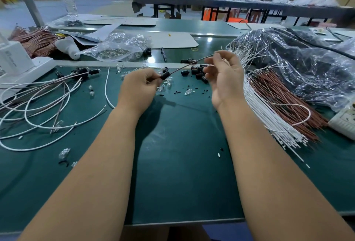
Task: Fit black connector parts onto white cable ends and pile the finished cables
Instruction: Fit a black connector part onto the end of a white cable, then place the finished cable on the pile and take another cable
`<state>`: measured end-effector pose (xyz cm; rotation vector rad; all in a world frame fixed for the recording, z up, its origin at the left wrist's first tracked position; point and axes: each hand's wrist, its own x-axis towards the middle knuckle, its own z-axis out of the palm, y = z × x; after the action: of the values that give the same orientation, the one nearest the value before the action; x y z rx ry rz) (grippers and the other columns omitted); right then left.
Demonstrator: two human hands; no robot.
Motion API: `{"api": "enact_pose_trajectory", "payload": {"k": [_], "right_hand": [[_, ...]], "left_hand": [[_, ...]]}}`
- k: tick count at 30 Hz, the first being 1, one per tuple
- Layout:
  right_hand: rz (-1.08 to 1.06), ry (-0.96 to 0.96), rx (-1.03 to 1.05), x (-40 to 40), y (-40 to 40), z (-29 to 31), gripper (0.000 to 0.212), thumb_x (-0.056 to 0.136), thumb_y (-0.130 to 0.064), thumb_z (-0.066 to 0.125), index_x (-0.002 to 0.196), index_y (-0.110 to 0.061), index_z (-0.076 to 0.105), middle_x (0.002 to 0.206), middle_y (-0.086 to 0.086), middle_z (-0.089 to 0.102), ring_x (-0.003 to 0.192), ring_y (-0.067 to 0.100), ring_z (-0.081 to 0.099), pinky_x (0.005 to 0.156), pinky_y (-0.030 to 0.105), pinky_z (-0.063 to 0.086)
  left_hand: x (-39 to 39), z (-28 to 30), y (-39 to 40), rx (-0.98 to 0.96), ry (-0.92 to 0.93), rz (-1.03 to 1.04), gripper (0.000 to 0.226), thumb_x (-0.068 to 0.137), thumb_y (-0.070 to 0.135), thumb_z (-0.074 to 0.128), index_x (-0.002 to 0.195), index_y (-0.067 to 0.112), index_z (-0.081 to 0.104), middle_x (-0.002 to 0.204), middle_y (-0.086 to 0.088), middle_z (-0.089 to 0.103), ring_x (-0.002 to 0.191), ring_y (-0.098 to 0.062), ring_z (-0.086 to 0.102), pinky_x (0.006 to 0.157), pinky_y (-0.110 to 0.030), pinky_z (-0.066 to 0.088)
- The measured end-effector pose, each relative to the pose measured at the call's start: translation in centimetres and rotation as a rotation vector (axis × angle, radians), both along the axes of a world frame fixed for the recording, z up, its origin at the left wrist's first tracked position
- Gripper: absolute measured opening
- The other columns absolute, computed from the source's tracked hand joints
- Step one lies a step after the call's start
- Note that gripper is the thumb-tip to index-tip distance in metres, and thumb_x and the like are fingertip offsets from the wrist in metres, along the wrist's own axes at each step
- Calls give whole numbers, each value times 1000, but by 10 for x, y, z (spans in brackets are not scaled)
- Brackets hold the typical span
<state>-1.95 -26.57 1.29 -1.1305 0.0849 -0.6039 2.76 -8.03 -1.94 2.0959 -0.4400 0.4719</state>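
Pinching connector (164, 75), left hand (139, 85) curled.

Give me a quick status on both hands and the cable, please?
Left hand pinching small black plastic connector on thin cable. Right hand holding cable's far end. Loose black connectors beneath; nothing blocking.

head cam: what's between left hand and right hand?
In the head view, a thin cable spans the gap from the left hand and its black connector up to the right hand. Under it: loose black connectors, clear bulbs.
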Motion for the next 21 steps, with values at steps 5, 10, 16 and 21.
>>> {"api": "enact_pose_trajectory", "payload": {"k": [5, 10, 16, 21], "right_hand": [[-90, -91, 278, -3, -11, 9, 13, 101, -5, 43, 94, -13, 49, 81, 9, 68, 66, 19, 67, 61, 25, 51], [-260, -155, 441, -8, -23, 16, 8, 102, -8, 41, 98, -12, 47, 72, 8, 65, 57, 16, 60, 57, 25, 48], [-441, 103, -159, -2, -32, 16, 15, 87, 0, 51, 85, -10, 61, 66, -3, 61, 46, 3, 45, 45, 17, 38], [-270, 429, -719, 8, -23, -3, 48, 89, -3, 51, 137, -13, 50, 89, -7, 58, 70, 16, 57, 68, 38, 52]], "left_hand": [[1, 1, 2, 93, -11, 187, 9, 91, 20, 60, 85, 17, 65, 69, 4, 59, 73, -25, 56, 63, -33, 42], [4, 0, 11, 89, -4, 362, 10, 92, 17, 57, 88, 11, 65, 76, -4, 60, 74, -28, 51, 61, -32, 29], [-1, 6, 1, 32, -32, 273, 14, 95, 19, 55, 90, 9, 63, 77, -4, 66, 71, -24, 59, 57, -32, 41], [-9, 16, -10, -398, 212, -78, 15, 96, 11, 56, 83, 12, 64, 63, 4, 67, 56, -8, 60, 59, -23, 53]]}}
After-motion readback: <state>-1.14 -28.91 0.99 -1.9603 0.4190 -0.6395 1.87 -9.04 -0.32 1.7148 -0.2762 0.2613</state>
